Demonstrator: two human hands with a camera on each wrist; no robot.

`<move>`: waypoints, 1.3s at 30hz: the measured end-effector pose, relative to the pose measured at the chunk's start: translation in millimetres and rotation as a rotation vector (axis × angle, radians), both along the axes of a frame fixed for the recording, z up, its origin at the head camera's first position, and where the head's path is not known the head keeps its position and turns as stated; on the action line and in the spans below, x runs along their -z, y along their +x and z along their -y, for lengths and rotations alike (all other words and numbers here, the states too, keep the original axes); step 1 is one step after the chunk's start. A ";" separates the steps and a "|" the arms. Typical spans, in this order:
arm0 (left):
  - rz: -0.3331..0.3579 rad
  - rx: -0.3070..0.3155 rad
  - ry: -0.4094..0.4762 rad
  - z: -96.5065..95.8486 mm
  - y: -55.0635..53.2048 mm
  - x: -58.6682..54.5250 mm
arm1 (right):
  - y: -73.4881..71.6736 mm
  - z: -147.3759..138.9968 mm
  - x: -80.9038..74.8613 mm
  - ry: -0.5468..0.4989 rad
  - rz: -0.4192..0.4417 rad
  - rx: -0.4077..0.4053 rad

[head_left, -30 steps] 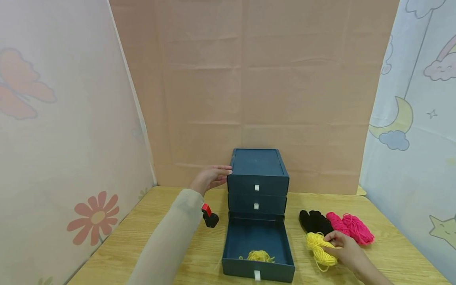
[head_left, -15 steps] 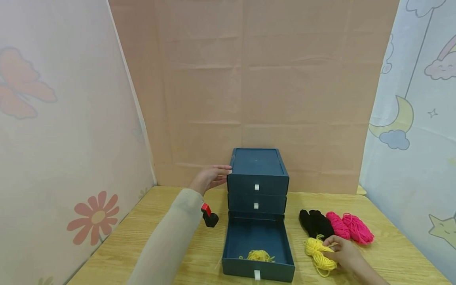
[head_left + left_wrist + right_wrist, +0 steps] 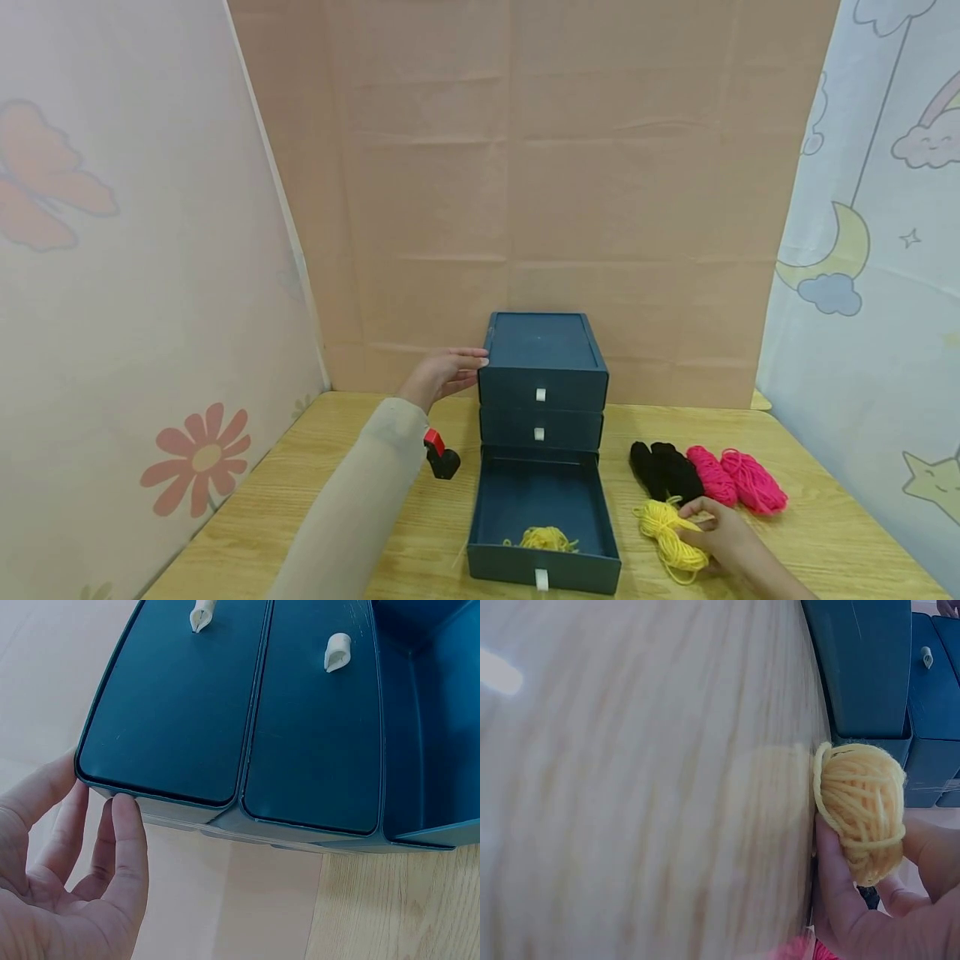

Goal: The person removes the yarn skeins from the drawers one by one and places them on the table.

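A yellow yarn skein (image 3: 670, 535) lies at table level to the right of the pulled-out bottom drawer (image 3: 543, 570). My right hand (image 3: 726, 535) grips it between thumb and fingers; in the right wrist view the fingers curl around the end of the yellow skein (image 3: 864, 806). Inside the drawer, near its front wall, is another bundle of yellow yarn (image 3: 546, 539). My left hand (image 3: 444, 375) touches the left side of the dark blue drawer unit (image 3: 542, 342) near its top. Up close, the left hand (image 3: 82, 877) has its fingertips against the unit's edge and side, fingers extended.
Black yarn (image 3: 666, 472) and pink yarn (image 3: 738, 481) lie side by side behind the right hand. The middle drawer (image 3: 510, 428) and top drawer (image 3: 517, 390) are closed, with white pull tabs. A black and red strapped object (image 3: 442, 458) shows by the left wrist.
My right hand has drawn the yellow skein slightly toward the front left, apart from the black yarn. The left hand and the drawers have stayed in place.
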State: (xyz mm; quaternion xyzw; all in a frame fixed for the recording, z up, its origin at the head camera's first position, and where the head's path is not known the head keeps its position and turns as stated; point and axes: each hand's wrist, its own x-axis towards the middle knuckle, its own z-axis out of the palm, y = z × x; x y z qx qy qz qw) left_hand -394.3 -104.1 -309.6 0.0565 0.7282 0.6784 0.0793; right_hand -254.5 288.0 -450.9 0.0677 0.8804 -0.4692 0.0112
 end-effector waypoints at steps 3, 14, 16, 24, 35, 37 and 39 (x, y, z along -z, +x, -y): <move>-0.006 0.004 0.006 -0.1 0.1 0.0 | 0.9 -0.5 -1.3 0.002 0.007 -0.021; -0.007 0.001 0.003 0.0 0.0 -0.1 | 2.4 -3.3 -3.3 -0.072 0.049 -0.085; -0.005 0.002 0.000 0.2 -0.2 0.0 | 2.6 -3.6 -3.3 -0.082 0.056 -0.091; 0.012 -0.001 -0.002 -1.8 -3.2 -0.7 | 5.2 -5.6 -2.7 -0.129 0.058 -0.137; 0.013 0.005 -0.002 -1.4 -1.5 -1.9 | 5.5 -7.8 -5.1 -0.200 0.070 -0.168; 0.016 0.003 0.003 -1.1 -1.5 -2.1 | 5.5 -9.6 -5.3 -0.245 0.073 -0.185; 0.010 0.006 -0.002 -0.8 -1.2 -2.2 | 5.8 -11.6 -5.8 -0.300 0.074 -0.207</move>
